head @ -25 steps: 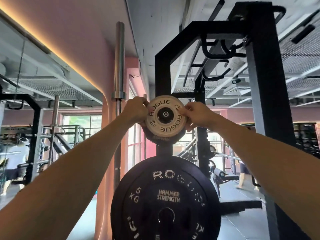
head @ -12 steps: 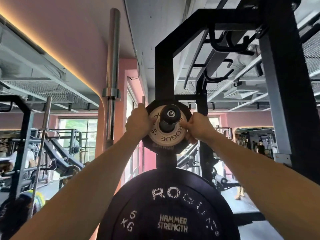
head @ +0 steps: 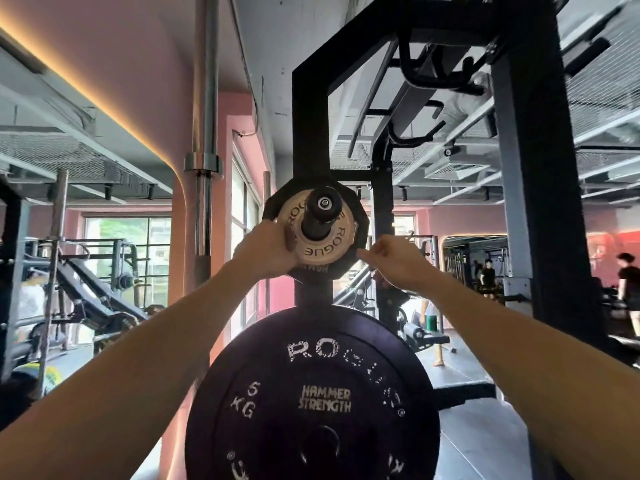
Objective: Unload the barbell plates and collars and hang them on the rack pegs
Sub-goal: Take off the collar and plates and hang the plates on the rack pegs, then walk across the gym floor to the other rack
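Tan plate (head: 320,244) on peg (head: 319,210) — left hand (head: 268,249) grips edge; right hand (head: 393,259) loosely curled, just beside

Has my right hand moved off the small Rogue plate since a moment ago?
Yes. The right hand has come off the small plate's rim, sitting lower right of it; judged against the peg, the plate stayed.

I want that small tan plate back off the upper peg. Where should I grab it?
Take the small tan plate by its outer rim, one hand each side, from the front. The peg fills its centre hole and a black plate sits close behind, so only the rim is free. Slide it straight toward you.
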{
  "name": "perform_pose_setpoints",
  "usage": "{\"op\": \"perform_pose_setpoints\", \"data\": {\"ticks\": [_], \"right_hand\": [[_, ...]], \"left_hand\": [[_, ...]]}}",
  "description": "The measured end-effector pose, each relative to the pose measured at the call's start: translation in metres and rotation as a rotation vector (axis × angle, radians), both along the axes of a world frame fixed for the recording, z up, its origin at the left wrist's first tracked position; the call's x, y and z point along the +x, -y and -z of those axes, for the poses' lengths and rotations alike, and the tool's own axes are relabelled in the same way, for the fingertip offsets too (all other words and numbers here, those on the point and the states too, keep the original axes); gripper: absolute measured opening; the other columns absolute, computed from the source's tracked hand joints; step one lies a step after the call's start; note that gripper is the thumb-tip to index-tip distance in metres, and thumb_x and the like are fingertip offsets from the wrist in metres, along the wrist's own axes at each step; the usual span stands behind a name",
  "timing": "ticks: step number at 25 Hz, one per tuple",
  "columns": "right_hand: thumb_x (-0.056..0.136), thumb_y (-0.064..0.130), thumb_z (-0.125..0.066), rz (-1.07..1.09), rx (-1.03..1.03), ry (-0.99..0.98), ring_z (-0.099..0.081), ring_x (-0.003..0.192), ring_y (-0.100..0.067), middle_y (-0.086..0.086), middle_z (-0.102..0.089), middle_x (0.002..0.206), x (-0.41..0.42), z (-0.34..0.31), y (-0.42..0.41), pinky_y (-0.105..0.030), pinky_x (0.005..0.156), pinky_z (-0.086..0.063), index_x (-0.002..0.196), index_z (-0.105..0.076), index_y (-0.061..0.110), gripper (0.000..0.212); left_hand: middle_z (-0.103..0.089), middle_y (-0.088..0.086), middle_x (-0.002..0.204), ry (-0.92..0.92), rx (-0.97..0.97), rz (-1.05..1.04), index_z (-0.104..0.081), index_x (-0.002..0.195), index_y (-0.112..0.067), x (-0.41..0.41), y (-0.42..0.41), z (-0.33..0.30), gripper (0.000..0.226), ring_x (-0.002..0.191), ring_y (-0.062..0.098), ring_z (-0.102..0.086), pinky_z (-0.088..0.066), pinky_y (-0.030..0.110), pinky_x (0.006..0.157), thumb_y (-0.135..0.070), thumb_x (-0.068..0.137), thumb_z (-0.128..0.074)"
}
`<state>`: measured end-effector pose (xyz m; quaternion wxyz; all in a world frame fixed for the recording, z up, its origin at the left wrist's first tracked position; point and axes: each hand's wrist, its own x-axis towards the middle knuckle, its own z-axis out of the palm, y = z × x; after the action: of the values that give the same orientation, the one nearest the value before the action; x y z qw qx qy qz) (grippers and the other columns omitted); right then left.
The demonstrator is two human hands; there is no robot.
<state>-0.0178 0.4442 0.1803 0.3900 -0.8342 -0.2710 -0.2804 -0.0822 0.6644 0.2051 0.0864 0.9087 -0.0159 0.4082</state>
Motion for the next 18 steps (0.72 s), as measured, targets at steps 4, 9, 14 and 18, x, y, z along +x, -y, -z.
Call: {"op": "perform_pose_setpoints", "data": {"ticks": [4,9,14,18], "right_hand": [[0.09,0.046,-0.06,0.037,-0.125,-0.142,-0.061,0.098,-0.019,-0.003,-0.064,0.104,-0.03,0.042,0.055,-0.033,0.087,-0.048,0.111,-0.06,0.011,0.041],[0.088,0.052,-0.059,0.179,-0.187,-0.355,-0.059,0.099,-0.016,0.0,-0.061,0.114,-0.073,0.122,0.14,-0.027,0.082,-0.048,0.12,-0.058,0.016,0.047],[0.087,0.054,-0.059,0.404,-0.239,-0.569,-0.058,0.108,-0.019,-0.002,-0.062,0.12,-0.144,0.244,0.256,-0.028,0.089,-0.044,0.119,-0.059,0.019,0.048],[0.086,0.053,-0.061,0.518,-0.19,-0.767,-0.058,0.109,-0.021,-0.003,-0.062,0.12,-0.209,0.334,0.325,-0.03,0.091,-0.045,0.117,-0.06,0.02,0.045]], "left_hand": [[-0.065,-0.007,0.085,-0.227,-0.076,0.095,-0.059,0.08,-0.028,-0.008,0.039,0.056,0.032,0.082,0.017,-0.063,-0.053,0.033,0.078,-0.054,0.066,-0.071],[-0.062,-0.009,0.1,-0.429,-0.098,0.293,-0.058,0.095,-0.033,-0.014,0.124,0.134,0.037,0.089,0.014,-0.058,-0.048,0.032,0.082,-0.059,0.071,-0.071],[-0.061,0.001,0.118,-0.702,-0.092,0.475,-0.059,0.111,-0.023,-0.035,0.224,0.242,0.054,0.103,0.02,-0.056,-0.045,0.031,0.089,-0.063,0.076,-0.069],[-0.059,0.001,0.117,-0.906,-0.114,0.555,-0.059,0.112,-0.027,-0.07,0.294,0.332,0.056,0.107,0.022,-0.056,-0.046,0.033,0.09,-0.067,0.075,-0.067]]}}
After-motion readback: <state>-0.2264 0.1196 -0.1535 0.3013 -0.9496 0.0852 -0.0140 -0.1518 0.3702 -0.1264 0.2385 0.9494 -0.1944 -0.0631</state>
